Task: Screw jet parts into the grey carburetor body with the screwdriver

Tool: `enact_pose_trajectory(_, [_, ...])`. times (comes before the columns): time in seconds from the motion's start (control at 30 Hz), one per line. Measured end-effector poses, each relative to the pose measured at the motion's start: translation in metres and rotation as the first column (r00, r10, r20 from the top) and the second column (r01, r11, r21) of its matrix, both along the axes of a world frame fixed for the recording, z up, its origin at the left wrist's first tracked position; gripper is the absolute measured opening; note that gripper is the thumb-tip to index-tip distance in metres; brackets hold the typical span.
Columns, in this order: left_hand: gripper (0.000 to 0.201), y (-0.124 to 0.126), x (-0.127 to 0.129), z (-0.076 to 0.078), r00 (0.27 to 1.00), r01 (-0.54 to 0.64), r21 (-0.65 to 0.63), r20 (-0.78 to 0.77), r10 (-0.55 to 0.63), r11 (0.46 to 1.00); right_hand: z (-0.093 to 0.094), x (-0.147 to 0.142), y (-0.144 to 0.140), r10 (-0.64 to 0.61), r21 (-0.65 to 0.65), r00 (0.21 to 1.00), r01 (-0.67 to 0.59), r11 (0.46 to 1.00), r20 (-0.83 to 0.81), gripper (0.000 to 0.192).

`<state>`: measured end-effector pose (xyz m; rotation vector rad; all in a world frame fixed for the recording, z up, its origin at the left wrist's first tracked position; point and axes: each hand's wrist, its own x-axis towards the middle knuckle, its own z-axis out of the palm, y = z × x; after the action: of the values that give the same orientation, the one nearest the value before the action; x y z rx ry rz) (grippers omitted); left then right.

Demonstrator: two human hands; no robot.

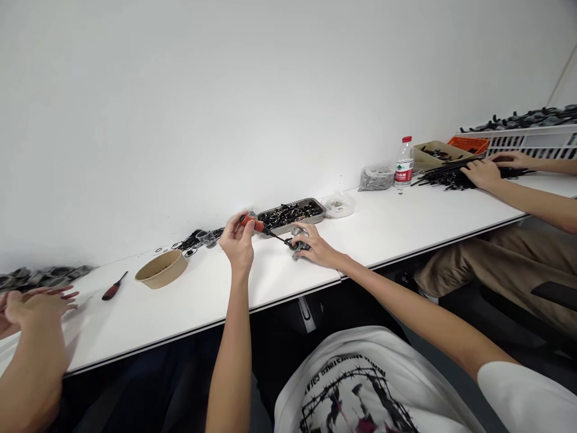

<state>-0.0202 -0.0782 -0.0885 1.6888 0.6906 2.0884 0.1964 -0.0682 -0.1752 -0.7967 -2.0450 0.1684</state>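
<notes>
In the head view my left hand (238, 245) is closed around the red-and-black handle of a screwdriver (258, 225). Its thin dark shaft slants down to the right and meets a small grey-and-black part (298, 242). That part is gripped in the fingers of my right hand (318, 245), just above the white table (288, 273). My fingers cover much of it, so its exact kind does not show. Right behind my hands stands a metal tray (318, 207) full of small black pieces.
To the left are a cardboard bowl (162, 269), another screwdriver (113, 287), black rings (193, 240) and a co-worker's hands (38, 307). Rightward stand a clear plastic bag (339, 204), a grey-filled bag (376, 178), a bottle (404, 162) and another co-worker's hands (484, 173) on black strips (444, 175).
</notes>
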Motion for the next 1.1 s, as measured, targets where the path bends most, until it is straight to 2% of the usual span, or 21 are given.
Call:
enact_pose_trajectory(0.2, [0.029, -0.0018, 0.0002, 0.0009, 0.998, -0.04, 0.001, 0.054, 0.04, 0.999, -0.0004, 0.0014, -0.0005, -0.014, -0.021, 0.997, 0.013, 1.0, -0.071, 0.021])
enact_pose_trajectory(0.43, [0.033, -0.0028, 0.0002, -0.0013, 0.999, -0.005, -0.028, 0.033, 0.006, 1.0, -0.0032, 0.0012, 0.0023, -0.033, 0.019, 0.996, 0.035, 0.999, -0.086, 0.023])
enact_pose_trajectory(1.1, [0.032, -0.0007, -0.0003, -0.0027, 0.999, -0.02, -0.023, 0.048, 0.021, 1.0, -0.0026, 0.0004, 0.0033, 0.024, 0.01, 0.994, -0.023, 1.0, -0.108, 0.029])
